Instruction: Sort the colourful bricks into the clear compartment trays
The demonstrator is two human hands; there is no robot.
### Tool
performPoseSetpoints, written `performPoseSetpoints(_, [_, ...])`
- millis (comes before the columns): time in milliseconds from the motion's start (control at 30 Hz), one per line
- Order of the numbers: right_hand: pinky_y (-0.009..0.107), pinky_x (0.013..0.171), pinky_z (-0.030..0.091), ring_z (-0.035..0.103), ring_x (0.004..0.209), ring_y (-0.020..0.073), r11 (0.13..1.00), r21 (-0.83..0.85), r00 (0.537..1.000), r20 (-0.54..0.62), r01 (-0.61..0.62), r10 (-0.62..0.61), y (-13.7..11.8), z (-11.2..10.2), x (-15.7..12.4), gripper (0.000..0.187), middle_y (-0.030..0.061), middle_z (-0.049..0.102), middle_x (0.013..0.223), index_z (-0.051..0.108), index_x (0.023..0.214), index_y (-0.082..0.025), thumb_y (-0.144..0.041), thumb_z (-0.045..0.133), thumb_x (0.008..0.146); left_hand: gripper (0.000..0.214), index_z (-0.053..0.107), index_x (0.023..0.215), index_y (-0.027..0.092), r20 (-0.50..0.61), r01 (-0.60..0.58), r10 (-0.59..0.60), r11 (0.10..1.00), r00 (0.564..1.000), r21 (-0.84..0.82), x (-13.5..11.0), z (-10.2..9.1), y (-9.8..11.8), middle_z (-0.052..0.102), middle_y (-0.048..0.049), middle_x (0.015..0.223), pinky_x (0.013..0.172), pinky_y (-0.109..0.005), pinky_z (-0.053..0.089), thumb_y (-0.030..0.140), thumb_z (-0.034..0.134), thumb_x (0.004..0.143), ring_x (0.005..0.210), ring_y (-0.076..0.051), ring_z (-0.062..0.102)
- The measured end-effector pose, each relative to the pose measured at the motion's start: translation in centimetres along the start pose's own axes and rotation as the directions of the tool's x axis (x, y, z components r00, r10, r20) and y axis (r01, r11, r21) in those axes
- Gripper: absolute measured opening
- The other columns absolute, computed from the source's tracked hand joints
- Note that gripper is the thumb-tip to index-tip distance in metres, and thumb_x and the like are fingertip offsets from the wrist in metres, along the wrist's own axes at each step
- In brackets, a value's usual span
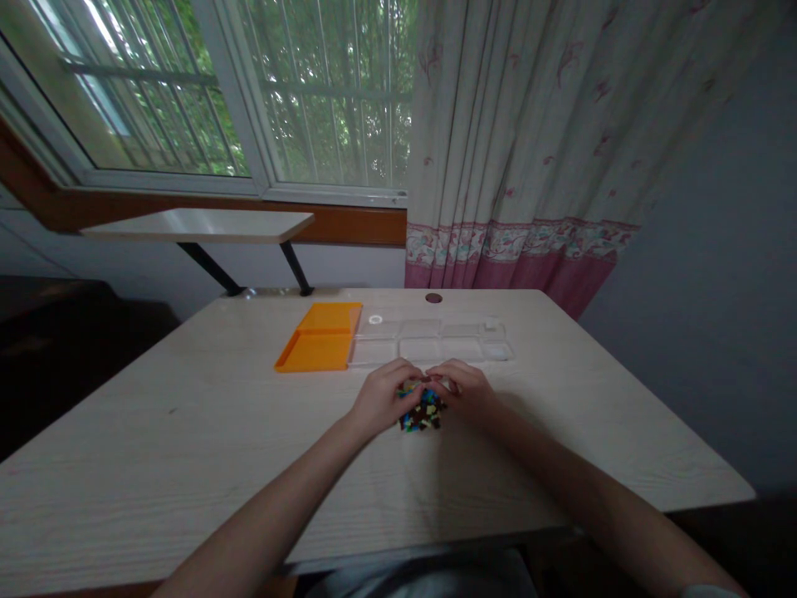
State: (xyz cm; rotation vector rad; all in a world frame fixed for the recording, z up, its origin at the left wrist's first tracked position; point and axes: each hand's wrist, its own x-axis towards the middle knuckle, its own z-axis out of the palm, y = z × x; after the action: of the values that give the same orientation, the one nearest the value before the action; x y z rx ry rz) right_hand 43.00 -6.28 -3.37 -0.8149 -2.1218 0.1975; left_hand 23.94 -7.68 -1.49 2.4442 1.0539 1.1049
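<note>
A small heap of little multicoloured pieces, dark brown, blue, green and pale yellow, lies on the table under my hands. My left hand curls over the heap's left side, its thumb and fingers drawn together near the top. From the right, my right hand meets it, fingers bent inward in a pinch. Something small and dark reddish shows between the fingertips, too small to name. Just beyond my hands lies a clear plastic compartment tray, with a white ring in its far left part.
An orange two-part tray adjoins the clear tray on its left. The pale wooden table has a round brown cable hole near its back edge. A raised white shelf on black legs stands back left, below the window. A curtain hangs behind.
</note>
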Motion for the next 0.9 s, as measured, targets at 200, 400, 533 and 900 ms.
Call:
performPoseSetpoints(200, [0.022,0.057,0.043,0.053,0.057,0.0110,0.999,0.029,0.998,-0.052,-0.028,0.029,0.2,0.4,-0.2,0.015,0.0031,0.063,0.072,0.063,0.088,-0.019,-0.028,0.053,0.082,0.010,0.059,0.085,0.016,-0.014,0.015,-0.015,1.000,1.000,-0.001,-0.1,0.2,-0.3,0.059,-0.0038,0.079,0.066,-0.022,0.044,0.022,0.052,0.081,0.075,-0.013,0.055])
performPoseSetpoints(400, [0.022,0.059,0.044,0.053,0.057,0.0107,1.000,-0.009,0.997,-0.074,-0.024,0.024,0.3,-0.1,0.1,0.016,0.0040,0.063,0.074,0.063,0.089,-0.018,-0.027,0.051,0.083,0.016,0.058,0.093,0.017,0.052,0.016,-0.019,0.997,0.998,0.072,0.1,-0.3,-0.5,0.061,-0.0044,0.084,0.065,-0.022,0.043,0.026,0.048,0.083,0.074,-0.013,0.055])
performPoseSetpoints(533, [0.024,0.061,0.046,0.055,0.060,0.0118,0.995,-0.083,0.988,-0.152,-0.054,0.041,0.6,-1.4,0.5,0.017,0.0047,0.065,0.075,0.064,0.087,-0.019,-0.028,0.050,0.082,0.021,0.059,0.091,0.017,0.184,-0.085,0.039,0.965,0.982,0.250,0.1,-1.2,-1.1,0.060,-0.0047,0.081,0.065,-0.022,0.042,0.027,0.041,0.087,0.074,-0.013,0.055])
performPoseSetpoints(900, [0.022,0.050,0.042,0.047,0.047,0.0090,0.991,-0.117,0.966,-0.258,-0.065,0.033,0.6,-2.6,0.7,0.016,0.0033,0.064,0.068,0.065,0.085,-0.018,-0.027,0.054,0.080,0.023,0.058,0.082,0.018,0.350,-0.141,-0.005,0.910,0.937,0.389,0.3,-1.2,-2.2,0.061,-0.0035,0.075,0.062,-0.023,0.039,0.027,0.038,0.088,0.071,-0.015,0.056])
